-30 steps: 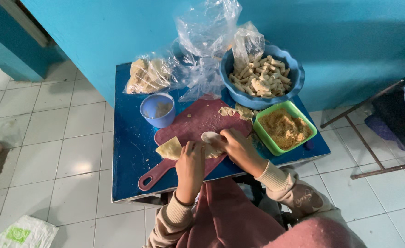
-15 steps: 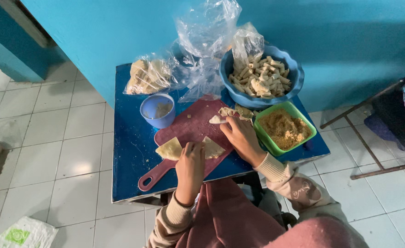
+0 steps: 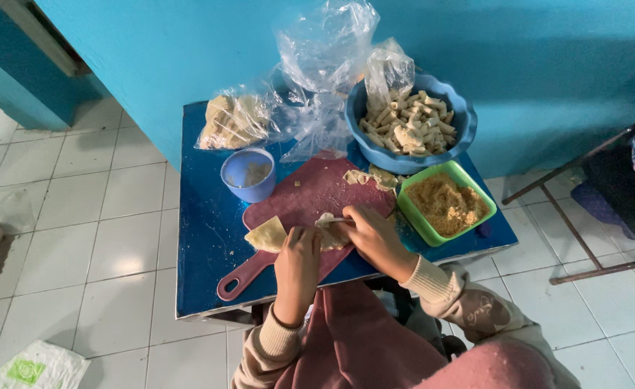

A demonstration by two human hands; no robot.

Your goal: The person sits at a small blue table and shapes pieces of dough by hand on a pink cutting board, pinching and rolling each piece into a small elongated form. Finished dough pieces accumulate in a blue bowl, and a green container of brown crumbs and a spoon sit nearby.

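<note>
Left hand (image 3: 297, 256) curled, fingertips pressing down on a thin pale wrapper (image 3: 268, 234) at the near edge of the maroon cutting board (image 3: 310, 194). Right hand (image 3: 370, 234) closed around a small utensil (image 3: 329, 221), tip over the wrapper; what kind, cannot tell. Probably soft, light, floppy and easy to tear: best held flat by the edges, not pinched mid-sheet. Nearby: green tray of filling (image 3: 447, 204), blue bowl of rolls (image 3: 411, 122), 1 blue cup (image 3: 248, 175).
</note>
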